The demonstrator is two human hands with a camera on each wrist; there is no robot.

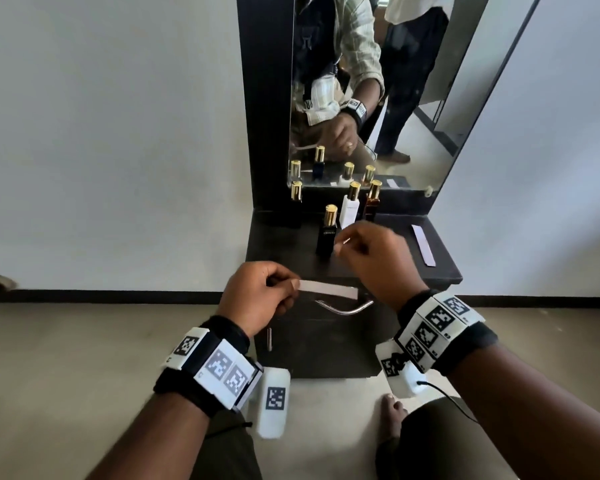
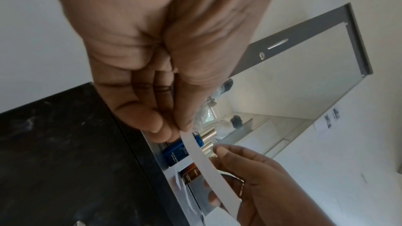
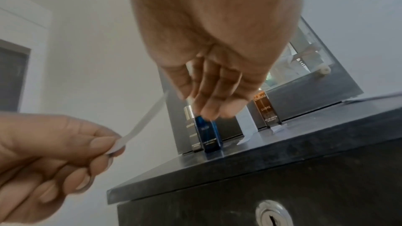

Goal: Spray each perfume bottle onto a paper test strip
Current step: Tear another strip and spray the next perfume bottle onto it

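left hand (image 1: 257, 296) pinching paper strip (image 1: 328, 290) by one end, held out in front of cabinet top (image 1: 440, 268). right hand (image 1: 374, 258) loosely curled, empty, reaching toward dark blue bottle (image 1: 327, 233). all four bottles look capped; another strip (image 1: 423, 244) lies at right, so guessing early days, spraying mostly left.

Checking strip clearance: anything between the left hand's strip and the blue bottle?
Nothing. In the right wrist view, the paper strip pinched by the left hand and the blue bottle have only wall between them.
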